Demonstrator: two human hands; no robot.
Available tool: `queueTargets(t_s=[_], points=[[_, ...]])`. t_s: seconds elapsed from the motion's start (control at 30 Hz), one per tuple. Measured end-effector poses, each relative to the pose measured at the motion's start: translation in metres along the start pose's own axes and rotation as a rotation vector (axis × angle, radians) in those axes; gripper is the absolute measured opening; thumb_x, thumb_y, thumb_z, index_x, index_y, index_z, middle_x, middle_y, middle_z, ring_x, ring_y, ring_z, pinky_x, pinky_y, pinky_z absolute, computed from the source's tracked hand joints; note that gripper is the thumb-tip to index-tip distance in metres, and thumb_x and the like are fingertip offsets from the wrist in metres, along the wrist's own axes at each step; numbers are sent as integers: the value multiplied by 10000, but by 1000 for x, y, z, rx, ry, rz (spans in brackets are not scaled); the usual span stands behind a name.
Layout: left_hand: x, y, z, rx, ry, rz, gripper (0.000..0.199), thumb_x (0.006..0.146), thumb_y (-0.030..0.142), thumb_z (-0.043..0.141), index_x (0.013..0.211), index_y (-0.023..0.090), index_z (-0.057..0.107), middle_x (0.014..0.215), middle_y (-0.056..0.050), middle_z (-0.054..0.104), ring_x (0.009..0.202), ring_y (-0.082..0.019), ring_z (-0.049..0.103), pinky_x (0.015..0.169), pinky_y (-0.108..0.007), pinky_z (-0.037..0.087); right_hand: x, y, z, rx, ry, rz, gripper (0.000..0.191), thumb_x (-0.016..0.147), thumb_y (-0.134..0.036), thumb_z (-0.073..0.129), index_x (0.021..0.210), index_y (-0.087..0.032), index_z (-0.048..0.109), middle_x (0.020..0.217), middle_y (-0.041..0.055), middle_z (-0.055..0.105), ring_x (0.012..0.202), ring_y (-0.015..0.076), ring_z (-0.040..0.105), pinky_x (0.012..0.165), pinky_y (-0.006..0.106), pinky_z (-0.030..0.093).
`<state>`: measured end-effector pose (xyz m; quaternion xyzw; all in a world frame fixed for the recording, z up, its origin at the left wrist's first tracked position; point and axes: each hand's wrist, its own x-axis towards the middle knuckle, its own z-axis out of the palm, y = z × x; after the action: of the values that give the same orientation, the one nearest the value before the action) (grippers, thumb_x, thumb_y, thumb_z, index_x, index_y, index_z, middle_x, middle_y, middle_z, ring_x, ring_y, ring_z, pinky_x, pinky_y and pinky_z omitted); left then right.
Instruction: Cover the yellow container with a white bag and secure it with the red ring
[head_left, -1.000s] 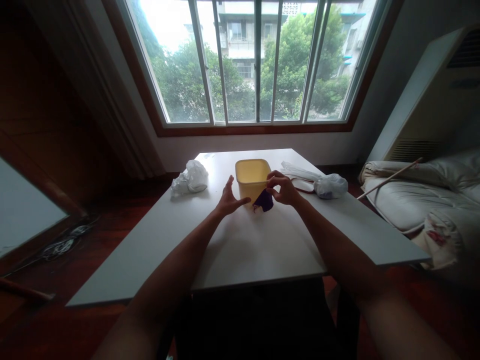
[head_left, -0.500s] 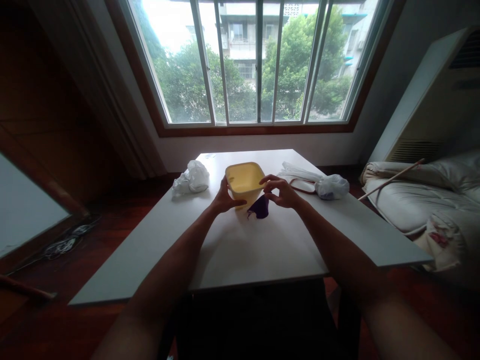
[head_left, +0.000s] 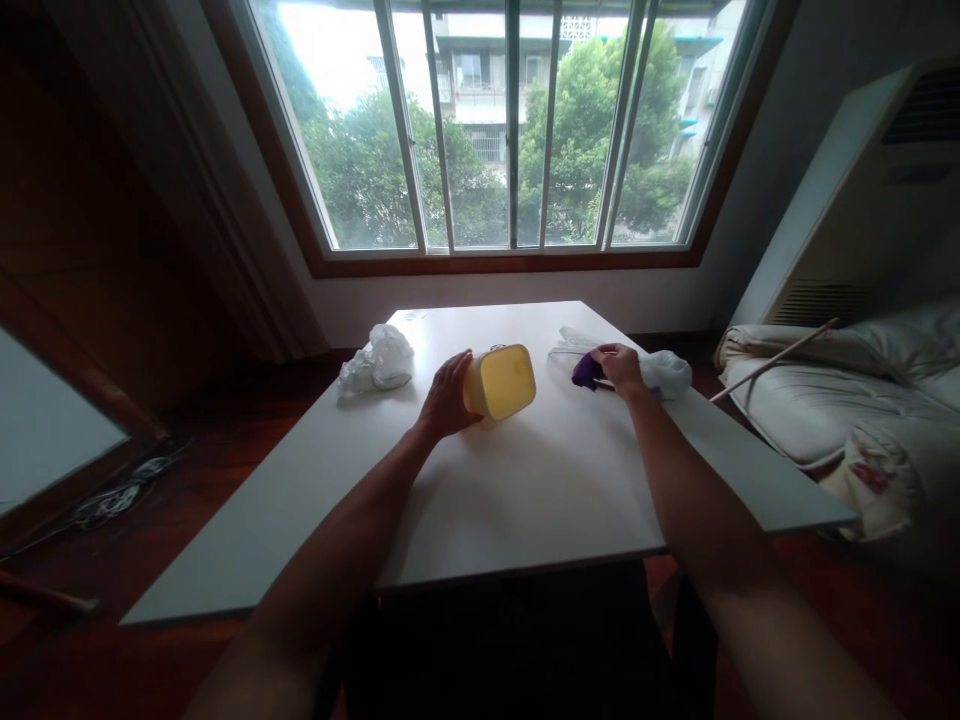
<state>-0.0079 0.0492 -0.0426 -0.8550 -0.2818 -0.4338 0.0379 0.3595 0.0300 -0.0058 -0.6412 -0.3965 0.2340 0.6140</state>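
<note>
Daylight falls through the wide window (head_left: pixel 512 150) onto a white table (head_left: pixel 517 510), where a person works with both hands, and from where I stand the two are now well apart. Half a second ago they were close together at the yellow container (head_left: pixel 508 383), which stood with its open top facing upward and only slightly tilted. Now it is tipped right over, its broad, rounded-square end turned toward the person (whether it touches the tabletop or hangs just above it, I can't tell). The left hand (head_left: pixel 448 398) is clamped on the container's left side, fingers wrapped over the far part and thumb low on the near side. As for the right hand (head_left: pixel 619 368), it has left the container's rim and gone off to the right, taking the dark purple cloth (head_left: pixel 585 370) along, pinched in the fingertips. That cloth hung in front of the container before; now it is held over by the plastic bag (head_left: pixel 669 374) on the right side of the table, partly covering it together with the hand. Over on the left, the crumpled white bag (head_left: pixel 380 360) sits just as it did.
</note>
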Motion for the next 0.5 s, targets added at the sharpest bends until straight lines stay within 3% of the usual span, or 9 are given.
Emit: queueTargets(t_s=[0.1,0.23,0.3,0.4,0.47,0.5], points=[[0,1,2,79,-16,31,1216,555,361,888,1550,178,211,1543,-220,373,1428,-445,351,1195,-580,302,0,7,2,-9,-38,80,271,725,-221,744,973,-138,676,894,109,702,664,180,665,473,257,541],[-1,3,4,170,-9,96,1210,610,393,851,1565,178,140,1535,-222,370,1419,-438,363,1174,-594,329,-2,0,-1,-12,-64,96,313,702,-153,768,992,-114,659,810,93,701,652,182,682,539,281,579],[-1,6,4,207,-4,106,1196,632,392,832,1567,179,117,1527,-219,375,1413,-431,373,1165,-601,341,-7,-11,-1,-25,-45,-36,300,705,-162,767,984,-117,667,820,91,710,691,186,691,624,309,595],[0,9,5,247,5,116,1190,643,400,819,1567,176,103,1506,-220,393,1402,-430,385,1150,-608,358,-28,-29,10,-38,-51,-381,275,725,-233,759,975,-138,693,910,92,729,827,193,698,789,325,578],[0,11,6,255,3,121,1188,643,402,814,1567,180,102,1498,-217,402,1397,-431,391,1144,-609,367,-51,-37,27,-46,-192,-530,273,739,-258,747,984,-149,696,918,85,739,832,192,696,813,322,563],[-1,11,6,256,2,121,1190,639,396,815,1567,181,102,1496,-215,404,1395,-431,393,1143,-607,369,-65,-39,37,-73,-330,-568,252,753,-264,736,976,-154,699,905,80,743,811,189,694,793,315,559]])
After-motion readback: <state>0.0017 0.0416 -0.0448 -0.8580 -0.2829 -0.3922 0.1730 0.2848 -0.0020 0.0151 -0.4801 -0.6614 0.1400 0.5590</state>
